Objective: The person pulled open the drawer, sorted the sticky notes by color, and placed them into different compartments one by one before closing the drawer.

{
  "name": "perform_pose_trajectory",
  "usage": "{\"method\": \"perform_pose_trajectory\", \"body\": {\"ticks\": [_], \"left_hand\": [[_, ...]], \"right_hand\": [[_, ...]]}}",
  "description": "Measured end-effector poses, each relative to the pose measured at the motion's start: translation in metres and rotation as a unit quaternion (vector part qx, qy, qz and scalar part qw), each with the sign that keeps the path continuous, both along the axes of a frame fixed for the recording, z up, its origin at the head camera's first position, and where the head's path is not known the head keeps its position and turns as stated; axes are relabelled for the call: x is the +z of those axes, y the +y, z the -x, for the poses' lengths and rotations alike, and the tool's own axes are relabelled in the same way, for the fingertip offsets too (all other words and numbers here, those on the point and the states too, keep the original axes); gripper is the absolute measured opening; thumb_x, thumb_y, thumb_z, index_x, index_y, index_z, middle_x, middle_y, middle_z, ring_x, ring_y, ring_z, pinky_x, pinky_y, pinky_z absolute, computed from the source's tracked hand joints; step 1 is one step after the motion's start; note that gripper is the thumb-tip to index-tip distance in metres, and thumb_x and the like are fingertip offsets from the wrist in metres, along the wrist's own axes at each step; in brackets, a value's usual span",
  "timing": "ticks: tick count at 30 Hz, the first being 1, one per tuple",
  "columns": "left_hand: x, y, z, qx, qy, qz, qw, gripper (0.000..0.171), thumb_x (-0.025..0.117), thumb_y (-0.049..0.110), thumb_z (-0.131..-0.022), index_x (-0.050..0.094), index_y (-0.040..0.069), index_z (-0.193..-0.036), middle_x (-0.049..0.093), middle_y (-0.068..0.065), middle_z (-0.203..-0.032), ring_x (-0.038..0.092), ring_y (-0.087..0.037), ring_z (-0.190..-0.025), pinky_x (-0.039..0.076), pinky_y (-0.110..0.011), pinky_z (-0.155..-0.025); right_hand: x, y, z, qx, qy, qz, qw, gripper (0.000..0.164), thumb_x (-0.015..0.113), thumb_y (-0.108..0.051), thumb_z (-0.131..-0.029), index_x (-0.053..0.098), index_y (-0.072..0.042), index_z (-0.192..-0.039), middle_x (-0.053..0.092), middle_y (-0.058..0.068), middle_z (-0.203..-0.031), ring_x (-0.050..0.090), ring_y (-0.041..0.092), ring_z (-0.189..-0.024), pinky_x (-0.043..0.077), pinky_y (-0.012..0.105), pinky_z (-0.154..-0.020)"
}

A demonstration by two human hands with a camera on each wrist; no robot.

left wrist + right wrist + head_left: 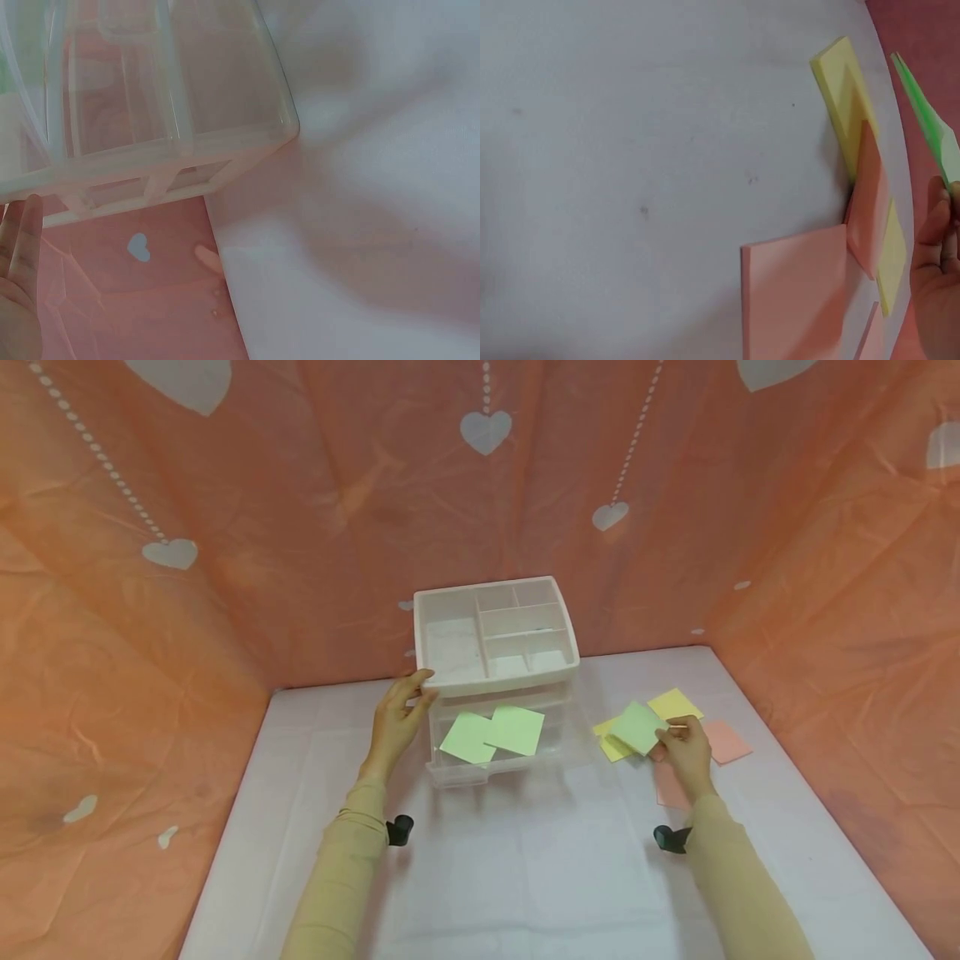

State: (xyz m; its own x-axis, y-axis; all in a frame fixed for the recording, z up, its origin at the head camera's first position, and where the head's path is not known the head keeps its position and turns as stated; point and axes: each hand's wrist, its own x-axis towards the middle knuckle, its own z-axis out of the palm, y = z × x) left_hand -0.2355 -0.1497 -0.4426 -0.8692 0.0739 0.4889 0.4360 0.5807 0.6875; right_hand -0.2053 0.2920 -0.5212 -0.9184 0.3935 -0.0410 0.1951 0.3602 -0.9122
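My right hand [686,750] pinches a light green sticky note pad [639,727] by its near right corner, raised over other pads on the right. The right wrist view shows this green pad [926,109] edge-on between thumb and fingers. On the left, my left hand [393,722] rests its fingertips at the front left corner of a white plastic drawer organizer [501,683]. Its fingers [28,232] look straight against the organizer's side in the left wrist view. Two green sticky note pads [516,731] lie overlapping in the pulled-out clear drawer [457,775].
Yellow pads [677,703] and pink pads [726,742] lie scattered on the white tabletop [540,877] around the right hand. The organizer's top has several compartments [453,647]. An orange cloth with white hearts [486,433] hangs behind and at both sides.
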Motion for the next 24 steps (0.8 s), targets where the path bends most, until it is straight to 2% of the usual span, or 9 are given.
{"method": "perform_pose_trajectory", "body": {"ticks": [7,11,15,20,24], "left_hand": [[0.0,0.0,-0.001,0.004,-0.008,0.001,1.0,0.034,0.06,0.027,-0.09,0.056,0.022,-0.123,0.061,-0.012,-0.115,0.063,-0.029,-0.1,0.059,-0.04,-0.073],[0.0,0.001,-0.001,0.006,-0.005,0.004,1.0,0.034,0.06,0.028,-0.09,0.056,0.022,-0.124,0.061,-0.012,-0.113,0.063,-0.029,-0.1,0.059,-0.04,-0.073],[0.001,0.001,-0.002,0.006,-0.003,0.004,1.0,0.034,0.06,0.027,-0.09,0.056,0.022,-0.123,0.061,-0.013,-0.11,0.063,-0.03,-0.1,0.059,-0.041,-0.073],[0.001,0.002,-0.002,0.008,-0.004,0.001,1.0,0.033,0.061,0.024,-0.09,0.057,0.021,-0.123,0.062,-0.013,-0.108,0.063,-0.03,-0.1,0.059,-0.041,-0.073],[0.001,0.002,-0.002,0.008,-0.005,-0.004,0.9999,0.033,0.061,0.023,-0.09,0.057,0.021,-0.122,0.062,-0.013,-0.107,0.063,-0.03,-0.1,0.059,-0.041,-0.073]], "right_hand": [[0.014,-0.001,0.0,-0.013,0.017,0.048,0.999,0.026,0.059,-0.011,-0.091,0.049,-0.004,-0.114,0.053,-0.019,-0.072,0.059,-0.001,-0.063,0.053,0.013,-0.063],[0.02,-0.003,-0.001,-0.013,0.038,0.08,0.996,0.019,0.06,-0.011,-0.09,0.052,-0.011,-0.107,0.056,-0.017,-0.074,0.06,0.0,-0.065,0.055,0.014,-0.067],[0.028,-0.007,-0.002,-0.022,0.052,0.113,0.992,0.017,0.062,-0.008,-0.089,0.052,-0.016,-0.101,0.057,-0.016,-0.073,0.058,-0.002,-0.065,0.053,0.011,-0.065],[0.039,-0.013,-0.002,-0.031,0.081,0.178,0.98,0.019,0.063,-0.003,-0.087,0.054,-0.014,-0.099,0.059,-0.013,-0.07,0.059,0.0,-0.063,0.052,0.011,-0.062],[0.05,-0.019,-0.001,-0.023,0.107,0.216,0.97,0.02,0.063,-0.001,-0.085,0.055,-0.011,-0.101,0.059,-0.01,-0.071,0.061,0.002,-0.064,0.053,0.012,-0.062]]}}
